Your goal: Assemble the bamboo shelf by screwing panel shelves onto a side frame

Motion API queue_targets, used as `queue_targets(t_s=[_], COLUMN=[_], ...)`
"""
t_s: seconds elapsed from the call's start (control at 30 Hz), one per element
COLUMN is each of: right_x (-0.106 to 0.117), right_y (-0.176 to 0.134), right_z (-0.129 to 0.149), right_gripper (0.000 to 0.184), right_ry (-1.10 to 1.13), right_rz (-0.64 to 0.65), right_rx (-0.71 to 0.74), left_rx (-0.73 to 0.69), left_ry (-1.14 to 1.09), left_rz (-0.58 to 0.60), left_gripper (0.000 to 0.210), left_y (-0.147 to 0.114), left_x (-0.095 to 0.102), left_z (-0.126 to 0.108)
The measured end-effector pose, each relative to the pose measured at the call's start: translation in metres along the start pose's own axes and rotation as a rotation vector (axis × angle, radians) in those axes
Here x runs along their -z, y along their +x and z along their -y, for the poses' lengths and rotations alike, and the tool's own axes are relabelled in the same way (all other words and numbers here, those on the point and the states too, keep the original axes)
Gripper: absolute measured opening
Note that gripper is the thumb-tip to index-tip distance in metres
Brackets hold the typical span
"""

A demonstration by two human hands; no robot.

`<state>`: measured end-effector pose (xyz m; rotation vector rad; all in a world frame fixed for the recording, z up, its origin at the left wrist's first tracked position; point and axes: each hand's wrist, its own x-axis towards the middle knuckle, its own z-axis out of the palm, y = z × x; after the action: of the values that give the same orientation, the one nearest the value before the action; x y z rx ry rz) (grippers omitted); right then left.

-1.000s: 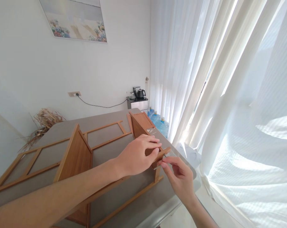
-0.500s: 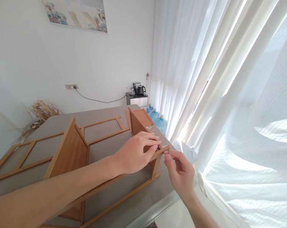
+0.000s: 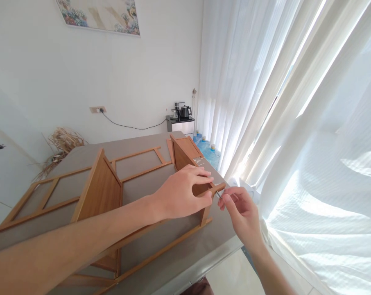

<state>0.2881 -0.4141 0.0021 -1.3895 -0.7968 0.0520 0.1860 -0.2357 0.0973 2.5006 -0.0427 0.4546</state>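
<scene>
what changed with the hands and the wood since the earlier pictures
The right hand has drawn slightly rightward, away from the rail, so more of the thin metal rod it pinches now shows. Nothing was visibly let go. The left hand stays at the rail; the wooden frame lies as before.

Smooth wood in the boards [image 3: 101, 192] and bars [image 3: 164, 251]. Thin metal, seemingly, in the pin [image 3: 218, 195]. Dull and smooth on the table top [image 3: 219, 229]. Soft, thin cloth in the curtain [image 3: 320, 164].

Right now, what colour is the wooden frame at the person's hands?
The wooden frame is a warm orange-brown, clearest in the head view.
</scene>
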Motion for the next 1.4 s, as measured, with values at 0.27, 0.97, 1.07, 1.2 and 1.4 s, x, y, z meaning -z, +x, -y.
queue_targets(t_s=[0.27,0.97,1.07,1.2,1.4], right_x=[-0.009,-0.003,-0.006,-0.009,-0.009], right_y=[-0.011,0.001,0.003,0.002,0.002], right_z=[-0.013,0.017,0.02,0.022,0.022], right_gripper=[0.017,0.02,0.021,0.046,0.017], right_ry=[-0.211,-0.111,-0.123,-0.062,-0.3], right_rz=[-0.105,0.103,0.058,0.11,0.071], right_rx=[0.055,-0.041,0.018,0.013,0.097], left_rx=[0.004,-0.017,-0.02,-0.032,-0.023], left_ry=[-0.005,-0.017,-0.007,0.021,0.023], left_rz=[-0.001,-0.009,0.0,0.004,-0.013], left_gripper=[0.034,0.031,0.032,0.034,0.035], left_y=[0.0,0.001,0.001,0.001,0.001], left_x=[-0.001,-0.001,0.0,0.001,-0.001], left_z=[-0.001,0.001,-0.001,-0.002,-0.001])
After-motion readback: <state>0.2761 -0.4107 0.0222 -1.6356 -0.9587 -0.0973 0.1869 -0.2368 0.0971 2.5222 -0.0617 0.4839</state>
